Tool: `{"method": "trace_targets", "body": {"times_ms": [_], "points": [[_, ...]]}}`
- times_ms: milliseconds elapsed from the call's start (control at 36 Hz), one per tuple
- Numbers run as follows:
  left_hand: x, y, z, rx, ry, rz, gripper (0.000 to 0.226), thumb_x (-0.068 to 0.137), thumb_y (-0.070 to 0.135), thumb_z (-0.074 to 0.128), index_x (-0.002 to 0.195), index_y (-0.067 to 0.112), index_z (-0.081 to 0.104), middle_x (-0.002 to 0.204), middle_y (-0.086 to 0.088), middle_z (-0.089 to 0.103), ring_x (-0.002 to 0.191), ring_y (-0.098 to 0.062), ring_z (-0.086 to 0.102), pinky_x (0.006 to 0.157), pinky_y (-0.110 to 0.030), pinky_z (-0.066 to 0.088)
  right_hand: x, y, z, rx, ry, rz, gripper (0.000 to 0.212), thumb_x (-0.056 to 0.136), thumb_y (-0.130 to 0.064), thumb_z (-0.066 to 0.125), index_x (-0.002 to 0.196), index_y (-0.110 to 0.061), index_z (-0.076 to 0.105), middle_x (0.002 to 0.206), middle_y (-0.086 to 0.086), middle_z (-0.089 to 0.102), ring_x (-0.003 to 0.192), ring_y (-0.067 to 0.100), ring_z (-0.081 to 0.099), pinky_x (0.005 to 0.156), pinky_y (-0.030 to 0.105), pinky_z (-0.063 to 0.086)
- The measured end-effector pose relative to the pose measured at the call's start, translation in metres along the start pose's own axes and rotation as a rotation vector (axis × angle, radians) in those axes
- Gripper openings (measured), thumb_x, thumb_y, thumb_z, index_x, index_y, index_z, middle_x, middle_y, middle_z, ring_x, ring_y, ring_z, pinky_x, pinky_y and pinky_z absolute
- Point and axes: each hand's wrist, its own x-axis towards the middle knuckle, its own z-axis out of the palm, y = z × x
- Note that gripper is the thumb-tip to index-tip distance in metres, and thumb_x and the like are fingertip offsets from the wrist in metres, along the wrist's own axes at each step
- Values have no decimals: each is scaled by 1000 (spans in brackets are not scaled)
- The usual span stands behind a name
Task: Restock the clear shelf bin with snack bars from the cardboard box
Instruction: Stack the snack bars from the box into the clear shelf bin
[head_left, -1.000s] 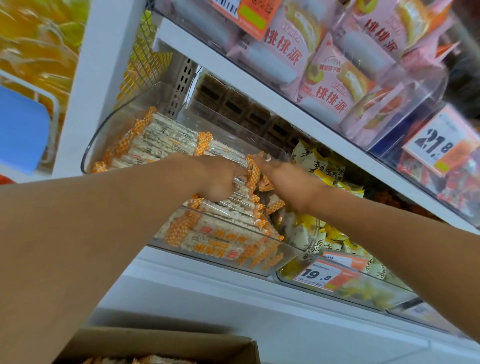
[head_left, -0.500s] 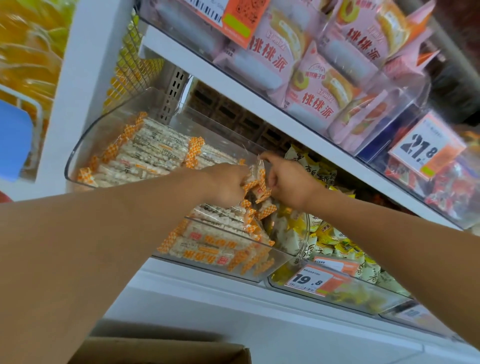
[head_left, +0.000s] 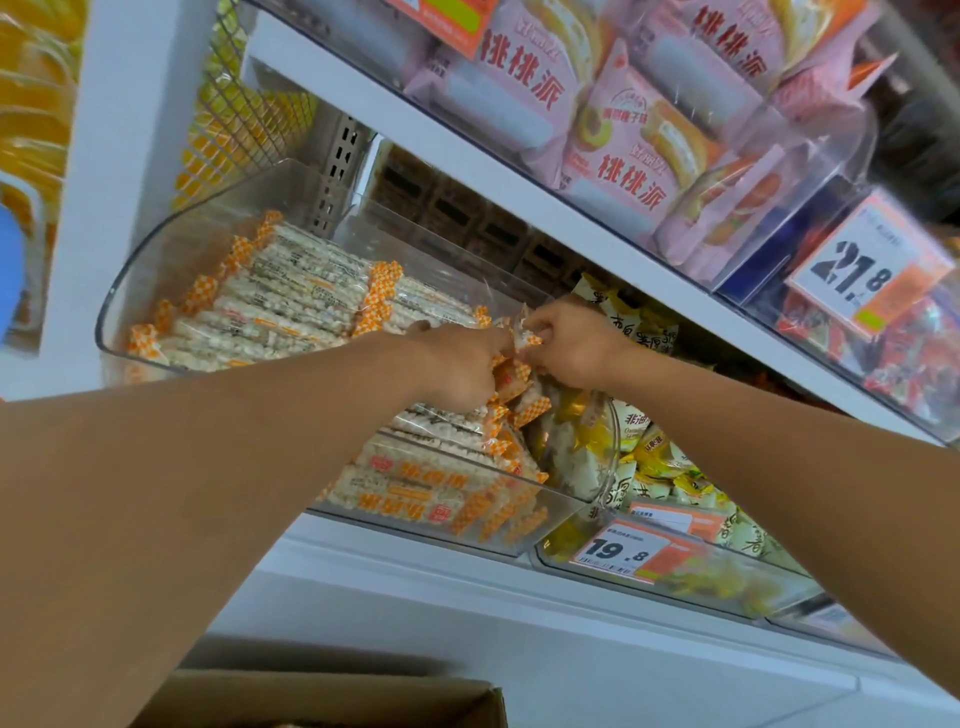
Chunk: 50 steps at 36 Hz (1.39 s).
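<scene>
On the left end of a white store shelf sits the clear shelf bin (head_left: 150, 291), a see-through tub with rounded corners that serves as the landmark for everything else. Left of the bin stands a white upright post (head_left: 130, 130), and behind the bin's far left corner a wire mesh panel (head_left: 244, 119) shows yellow packets through it. Inside the bin, snack bars (head_left: 291, 306) in clear wrappers with orange-and-white checked ends lie side by side in rows, filling its back left part, with more stacked at the front right against its wall.

Below the bin, at the bottom edge of the view, is the open flap of the cardboard box (head_left: 332, 701); its contents cannot be made out.

Both bare forearms reach up into the right part of the bin. The left hand (head_left: 457, 369) has its fingers curled down around the checked ends of bars there. Touching it on the right, the right hand (head_left: 571, 343) pinches the crimped end of one wrapper between thumb and fingertips.

Right of the bin, a neighbouring bin holds yellow snack packets (head_left: 639, 467), with an orange price tag reading 19.8 (head_left: 628, 551) on its front. Above the bin, on the next shelf up, are pink cake packets (head_left: 613, 156) with red lettering, and further right a second price tag reading 21.8 (head_left: 862, 270).
</scene>
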Motion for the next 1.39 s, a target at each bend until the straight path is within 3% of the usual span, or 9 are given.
{"method": "trace_targets", "body": {"times_ms": [111,222,417,583,722,833,1000,1194,1389], "points": [[1,-4,1,-10,23,-36,60,99,19,46,152,31,20,139,-8,52,124,-32,49,108,-44,31,-2,-8,-2,625,29,303,28,86,0,70,113,3,65,100,10,63,90,23,71,81,37,62],[7,-14,3,-78,9,-79,59,99,22,49,150,23,21,146,-7,47,130,-30,47,108,-45,39,-7,-13,-6,954,-53,374,29,87,12,65,115,5,62,95,10,60,85,19,67,79,30,61],[2,-11,5,-15,24,-65,77,99,18,48,154,38,-1,149,-5,47,127,-31,49,105,-40,36,-6,-16,4,781,-52,338,36,84,7,73,115,-10,65,113,9,59,95,24,68,50,15,55],[0,-6,1,67,36,-6,87,99,12,46,149,56,-10,151,-8,44,86,-22,55,91,-40,38,-6,-12,10,810,-20,290,42,80,7,76,118,-7,65,108,18,66,78,17,66,59,20,59],[10,-8,6,163,76,-17,83,98,21,48,148,59,-5,153,-5,34,141,-33,32,115,-49,26,-11,-18,13,406,-54,170,60,61,-3,90,110,-14,58,103,6,63,85,23,66,76,42,61],[9,-4,6,226,78,-28,82,95,19,50,153,50,1,156,-7,28,143,-34,25,115,-53,21,-7,-22,25,232,129,115,41,71,-8,79,105,-15,57,102,4,62,94,20,59,76,31,50],[8,-3,5,267,123,-13,75,97,30,49,156,40,3,156,-6,30,141,-32,28,113,-54,25,-7,-22,14,36,54,27,36,79,-5,72,112,-14,60,105,2,58,96,16,55,72,25,39],[8,-4,5,244,116,4,66,97,28,49,152,40,15,154,-5,31,139,-33,30,109,-53,28,-15,-11,9,87,174,51,26,89,-13,61,114,-14,69,111,6,69,104,24,66,89,32,53],[4,-6,5,239,160,93,65,97,32,51,152,37,18,157,4,20,137,-33,29,108,-55,27,-27,-15,6,101,22,4,30,83,-3,59,59,-20,50,62,-3,50,66,16,51,48,21,32]]}}
